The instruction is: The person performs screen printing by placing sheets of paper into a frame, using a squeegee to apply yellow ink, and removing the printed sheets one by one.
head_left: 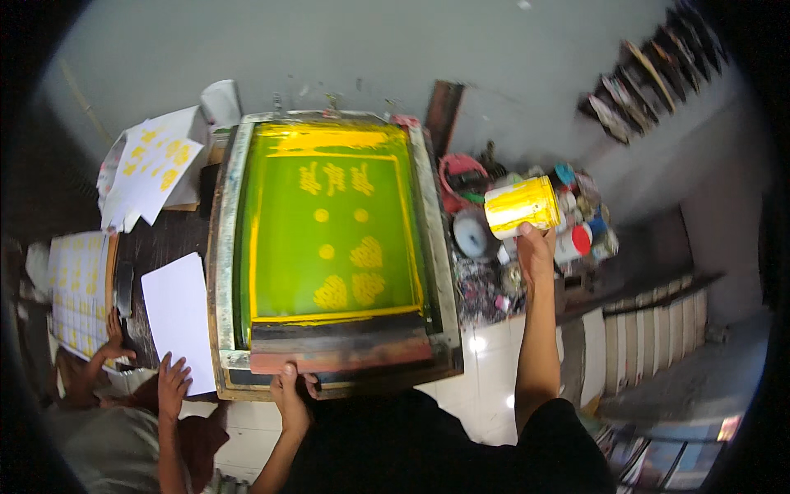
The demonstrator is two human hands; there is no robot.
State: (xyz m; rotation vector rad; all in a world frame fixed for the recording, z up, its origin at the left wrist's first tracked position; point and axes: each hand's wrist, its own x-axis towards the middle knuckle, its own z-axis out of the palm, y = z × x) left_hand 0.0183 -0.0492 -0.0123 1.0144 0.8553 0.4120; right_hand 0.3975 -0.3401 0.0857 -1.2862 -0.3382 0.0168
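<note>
My left hand (291, 401) grips the near edge of a long squeegee (341, 360), its thumb on top. The squeegee lies across the near end of a screen-printing frame (444, 288). Green mesh (288, 280) fills that frame, bearing yellow characters, dots and rounded motifs, with thick yellow ink (329, 142) spread along its far end. Out to the right, my right hand (535, 247) is closed round a white can (518, 207) smeared with yellow ink. The can is tilted and held above a cluttered side surface. Fingers of both hands are partly hidden.
A co-worker's hand (174, 380) touches a blank white sheet (177, 317) left of the frame; another hand (115, 342) is near printed sheets (78, 288). More yellow-printed papers (156, 169) stand at the far left. Jars, a pink basin (451, 183) and tubs crowd the right.
</note>
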